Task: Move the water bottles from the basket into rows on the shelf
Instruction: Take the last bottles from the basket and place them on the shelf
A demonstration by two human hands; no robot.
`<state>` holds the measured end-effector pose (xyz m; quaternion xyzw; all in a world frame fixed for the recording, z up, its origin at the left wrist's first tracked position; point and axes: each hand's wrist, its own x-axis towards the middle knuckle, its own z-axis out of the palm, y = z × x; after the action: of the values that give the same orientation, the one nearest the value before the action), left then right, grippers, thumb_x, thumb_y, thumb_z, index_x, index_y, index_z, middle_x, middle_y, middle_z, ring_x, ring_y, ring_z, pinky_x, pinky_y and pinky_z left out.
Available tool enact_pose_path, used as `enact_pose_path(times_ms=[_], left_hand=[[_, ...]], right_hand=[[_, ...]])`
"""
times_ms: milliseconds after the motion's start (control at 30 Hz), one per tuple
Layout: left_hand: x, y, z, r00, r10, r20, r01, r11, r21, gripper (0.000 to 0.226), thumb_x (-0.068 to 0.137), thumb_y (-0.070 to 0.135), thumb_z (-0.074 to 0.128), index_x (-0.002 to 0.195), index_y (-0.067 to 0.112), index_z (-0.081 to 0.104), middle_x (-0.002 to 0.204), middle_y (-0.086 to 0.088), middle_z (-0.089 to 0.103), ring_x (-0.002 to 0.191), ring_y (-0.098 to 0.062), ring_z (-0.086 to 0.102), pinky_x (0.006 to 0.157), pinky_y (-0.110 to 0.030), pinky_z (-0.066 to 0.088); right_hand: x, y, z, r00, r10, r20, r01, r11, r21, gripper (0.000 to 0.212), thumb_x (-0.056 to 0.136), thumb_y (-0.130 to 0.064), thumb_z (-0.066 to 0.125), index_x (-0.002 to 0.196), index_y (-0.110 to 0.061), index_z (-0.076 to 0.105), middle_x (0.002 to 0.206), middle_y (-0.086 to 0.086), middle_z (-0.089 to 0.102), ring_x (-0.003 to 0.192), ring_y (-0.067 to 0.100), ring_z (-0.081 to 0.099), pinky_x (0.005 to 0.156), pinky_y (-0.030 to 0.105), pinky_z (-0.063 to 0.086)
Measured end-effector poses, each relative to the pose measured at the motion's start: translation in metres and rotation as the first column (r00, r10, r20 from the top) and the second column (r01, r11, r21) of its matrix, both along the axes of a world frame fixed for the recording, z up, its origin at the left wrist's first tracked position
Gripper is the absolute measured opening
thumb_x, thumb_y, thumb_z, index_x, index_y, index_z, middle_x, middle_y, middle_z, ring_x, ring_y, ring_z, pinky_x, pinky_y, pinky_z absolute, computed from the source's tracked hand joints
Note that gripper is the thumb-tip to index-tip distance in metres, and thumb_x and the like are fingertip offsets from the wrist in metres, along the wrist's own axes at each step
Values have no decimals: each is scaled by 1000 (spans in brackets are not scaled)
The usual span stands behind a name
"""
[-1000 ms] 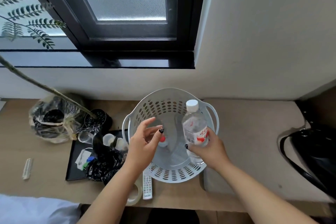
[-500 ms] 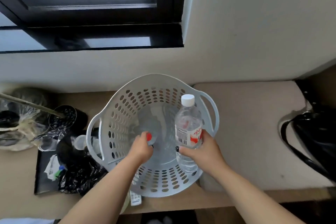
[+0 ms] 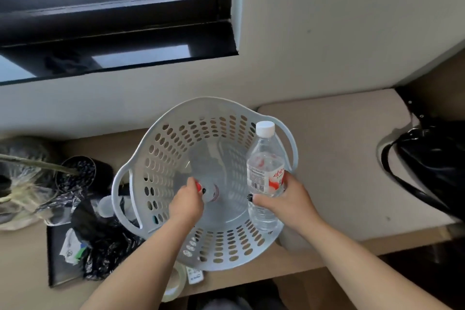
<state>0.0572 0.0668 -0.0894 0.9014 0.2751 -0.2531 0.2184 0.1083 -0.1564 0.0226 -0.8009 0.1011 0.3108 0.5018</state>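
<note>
- The right hand (image 3: 286, 202) is wrapped around the lower half of an upright water bottle (image 3: 265, 176), white cap on top, lifted at the right inner side of the basket (image 3: 161, 143).
- The left hand (image 3: 186, 202) reaches down to the basket's floor and is closed around a second bottle (image 3: 212, 191) lying there; only a red-marked end shows past the fingers.
- Judged from their look, the bottles are full, so fairly heavy for their size, with thin clear walls that give under a squeeze and a smooth label that may slip. A firm hold around the middle or the ribbed lower body suits them best.
- The basket is light, perforated plastic and could tip or slide if a bottle drags on its wall.
- To the basket's right lies a bare beige ledge (image 3: 339, 158), with a black bag (image 3: 432, 166) at its far end.
- To the basket's left are a plant pot (image 3: 78, 171) and crumpled plastic bags (image 3: 100, 241).
- A dark-framed window (image 3: 113, 20) sits above the basket.
</note>
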Motion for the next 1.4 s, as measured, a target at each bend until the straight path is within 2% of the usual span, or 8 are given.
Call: enact_pose_path(times_ms=[233,367,533,733,933,1067,1267,1400], left_hand=[[-12,5,101,975,17,222,2,996,-87,18,101,32,38,112,19,42,93,-1,58,80,-25,59,69,-39,51],[-11,8,165,934,-14,358,81,981,-174,20,100,34,41,115,22,44,96,2,59,85,-22,61,77,-41,52],[-4,4,235,847,-83,525,226,950,-216,21,100,31,44,119,23,48,95,4,60,75,-10,57,64,-27,41],[4,-22,284,747,-167,643,394,891,-227,17,98,34,46,113,26,51,89,3,68,76,-11,63,68,-34,51],[5,-74,319,654,-303,693,579,791,-200,21,97,39,46,111,25,54,88,6,66,80,-10,62,73,-34,51],[1,-121,338,553,-392,736,700,698,-154,23,97,40,46,108,23,55,87,2,67,82,-19,62,76,-37,50],[-14,-200,359,419,-482,769,817,569,-89,20,98,36,46,106,20,54,69,7,54,68,-20,52,65,-32,36],[-30,-249,372,327,-514,793,880,472,-57,19,98,35,45,107,20,53,72,5,54,71,-22,51,65,-31,34]], right_hand=[[-12,3,58,996,-77,47,77,997,9,48,62,-19,84,104,-32,65,96,-13,74,88,4,69,79,27,55],[-26,-1,96,985,-144,96,142,990,25,46,65,-12,83,103,-30,65,92,-14,74,81,-1,70,65,14,51],[-48,-18,132,954,-247,169,256,966,-34,47,62,-14,85,103,-24,65,94,-6,74,89,11,70,87,39,56],[-84,-48,180,887,-378,264,404,914,-49,44,63,-12,85,100,-26,65,94,-7,74,89,12,70,88,38,55],[-130,-86,215,794,-511,330,559,827,-64,47,60,-19,85,102,-28,65,93,-10,73,90,10,68,86,35,54],[-165,-114,235,722,-603,339,655,754,-53,46,62,-17,85,101,-26,63,93,-9,72,88,9,67,84,32,54],[-217,-162,251,612,-706,356,775,625,-94,44,62,-17,83,99,-27,61,92,-8,70,88,10,66,85,34,55],[-254,-196,251,540,-759,363,835,537,-118,52,62,-21,84,107,-28,59,98,-9,68,93,10,65,91,38,55]])
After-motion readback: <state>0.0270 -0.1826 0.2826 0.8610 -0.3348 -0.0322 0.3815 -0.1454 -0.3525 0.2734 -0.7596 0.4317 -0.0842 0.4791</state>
